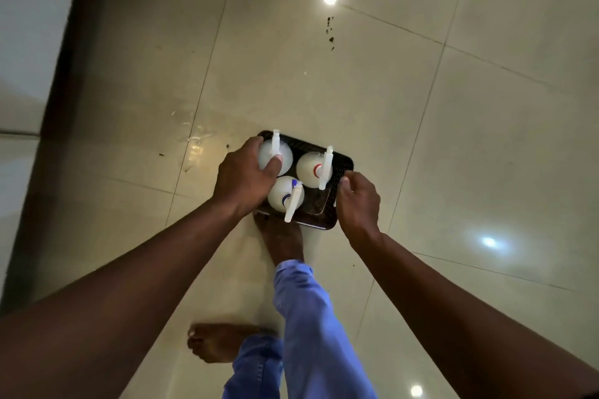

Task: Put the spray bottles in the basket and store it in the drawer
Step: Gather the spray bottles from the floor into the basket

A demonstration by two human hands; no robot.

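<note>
A black perforated basket (343, 161) is held over the tiled floor, seen from above. Three white spray bottles stand upright in it: one at the back left (285, 155), one with a red collar (311, 168) at the back right, one with a blue collar (285, 193) at the front. My left hand (244, 175) grips the basket's left side, thumb lying on the back-left bottle. My right hand (358, 201) grips the basket's right rim. The basket's front right corner holds no bottle.
Glossy beige floor tiles (453, 107) spread all around, with dark specks at the back (330, 31) and ceiling-light reflections. A pale wall or cabinet face (29, 26) with a dark edge runs along the left. My bare feet (220, 345) and blue trouser legs are below the basket.
</note>
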